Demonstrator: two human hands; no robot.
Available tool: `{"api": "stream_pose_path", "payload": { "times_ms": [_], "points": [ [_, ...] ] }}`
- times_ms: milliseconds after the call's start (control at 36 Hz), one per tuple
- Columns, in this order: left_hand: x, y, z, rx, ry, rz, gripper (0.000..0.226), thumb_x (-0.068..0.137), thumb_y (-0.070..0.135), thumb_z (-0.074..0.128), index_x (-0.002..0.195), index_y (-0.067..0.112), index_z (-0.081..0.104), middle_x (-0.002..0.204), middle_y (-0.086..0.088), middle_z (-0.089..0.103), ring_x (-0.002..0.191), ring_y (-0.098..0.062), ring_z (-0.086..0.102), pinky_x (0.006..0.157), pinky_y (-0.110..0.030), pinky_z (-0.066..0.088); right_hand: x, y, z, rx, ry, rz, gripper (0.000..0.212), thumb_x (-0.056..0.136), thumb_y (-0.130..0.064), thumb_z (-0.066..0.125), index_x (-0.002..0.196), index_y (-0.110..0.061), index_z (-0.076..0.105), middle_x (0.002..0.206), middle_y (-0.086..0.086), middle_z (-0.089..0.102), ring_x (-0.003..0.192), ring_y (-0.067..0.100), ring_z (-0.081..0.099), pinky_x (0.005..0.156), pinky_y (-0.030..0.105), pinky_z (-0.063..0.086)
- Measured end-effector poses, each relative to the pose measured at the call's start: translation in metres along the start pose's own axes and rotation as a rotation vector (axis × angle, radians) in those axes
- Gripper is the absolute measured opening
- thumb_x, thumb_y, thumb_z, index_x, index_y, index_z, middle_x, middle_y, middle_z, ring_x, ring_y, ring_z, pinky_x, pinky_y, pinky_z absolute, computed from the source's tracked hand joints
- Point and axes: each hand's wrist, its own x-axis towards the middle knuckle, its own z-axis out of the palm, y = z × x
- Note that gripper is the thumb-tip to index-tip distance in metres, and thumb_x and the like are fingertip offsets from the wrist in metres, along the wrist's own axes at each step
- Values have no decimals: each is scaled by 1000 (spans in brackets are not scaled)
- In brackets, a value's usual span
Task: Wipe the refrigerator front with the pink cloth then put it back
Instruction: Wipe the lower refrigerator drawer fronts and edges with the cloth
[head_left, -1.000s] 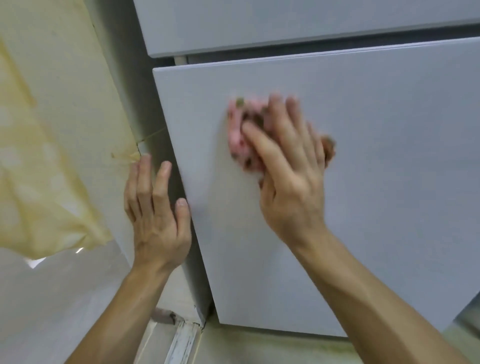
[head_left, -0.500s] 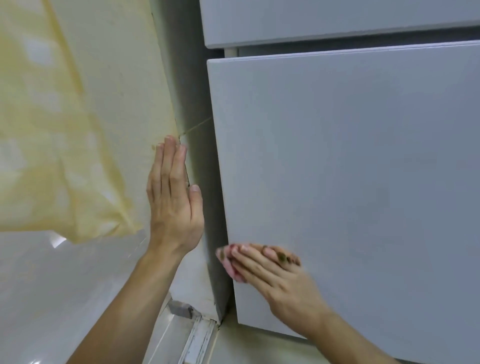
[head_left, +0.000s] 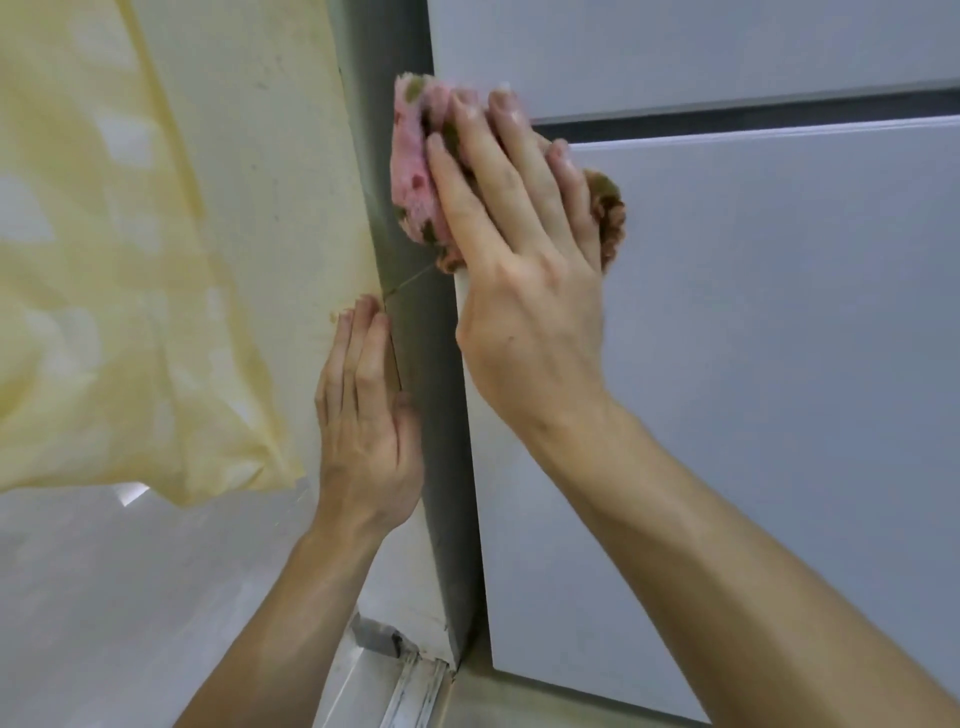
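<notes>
Head view: my right hand (head_left: 524, 249) had swept the pink cloth (head_left: 415, 171) from the lower left corner of the refrigerator door (head_left: 753, 364) up to its top left corner, fingers flat and pressing it against the panel. My left hand (head_left: 363, 410) stayed flat and relaxed on the wall (head_left: 270, 208). By my estimate, wiping was ongoing; return pending. No brand or writing was legible.
</notes>
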Motion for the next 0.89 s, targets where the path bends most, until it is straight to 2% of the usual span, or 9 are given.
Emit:
{"api": "stream_pose_path", "payload": {
  "times_ms": [111, 222, 306, 361, 444, 528, 639, 806, 889],
  "points": [
    [1, -3, 1, -77, 16, -22, 67, 95, -8, 43, 159, 1, 25, 168, -17, 28, 158, -36, 24, 129, -55, 20, -62, 2, 3, 14, -124, -150, 45, 111, -3, 33, 152, -4, 51, 163, 11, 43, 155, 26, 34, 131, 39, 15],
    [0, 3, 0, -174, 57, -69, 59, 99, 0, 38, 157, -1, 29, 165, -20, 36, 156, -35, 30, 125, -58, 27, -181, 16, -2, -2, -407, -293, 54, 111, -4, 15, 153, -4, 49, 166, 9, 37, 158, 23, 28, 129, 40, 23],
    [0, 8, 0, -213, 83, -70, 56, 100, 6, 33, 156, -5, 31, 163, -20, 37, 155, -33, 32, 126, -55, 27, -280, 39, -11, -90, -607, -468, 58, 104, -6, 32, 162, -13, 36, 171, 0, 31, 160, 16, 22, 128, 36, 20],
    [-1, 8, 1, -200, 89, -61, 55, 101, 7, 33, 156, -1, 31, 163, -21, 37, 155, -35, 32, 126, -55, 28, -324, 51, -20, -98, -712, -456, 59, 108, -18, 38, 166, -27, 26, 171, -12, 28, 159, 9, 23, 128, 31, 18],
    [-4, 9, 4, -163, 88, -73, 56, 100, 4, 35, 155, -2, 32, 163, -23, 37, 155, -37, 32, 125, -57, 27, -338, 60, -27, -88, -769, -394, 53, 115, -23, 18, 168, -28, 12, 172, -14, 19, 159, 7, 20, 129, 27, 14],
    [-11, 14, 10, -109, 91, -87, 55, 100, 7, 36, 154, -6, 36, 163, -24, 37, 155, -39, 31, 122, -63, 28, -320, 66, -37, -188, -759, -507, 53, 113, -11, 7, 164, -6, 23, 171, -2, 26, 162, 16, 8, 129, 29, 12],
    [-21, 24, 20, -40, 81, -46, 55, 102, 15, 35, 153, -6, 38, 165, -24, 32, 156, -41, 26, 125, -61, 23, -259, 70, -64, -36, -698, -378, 59, 113, -8, 8, 153, -10, 51, 167, 1, 37, 158, 17, 27, 131, 33, 17],
    [-26, 41, 32, -32, 40, -6, 57, 101, 12, 39, 155, -2, 33, 168, -20, 24, 159, -40, 19, 128, -56, 18, -140, 84, -87, -92, -192, -96, 60, 97, 16, 40, 150, -8, 52, 163, 10, 37, 159, 26, 24, 130, 43, 18],
    [-30, 47, 38, -53, 12, -11, 59, 101, 12, 39, 157, -3, 29, 169, -14, 21, 160, -37, 18, 129, -54, 19, -92, 88, -92, -88, 45, 137, 62, 93, 23, 45, 150, -1, 51, 160, 23, 38, 154, 41, 26, 130, 46, 14]
  ]
}}
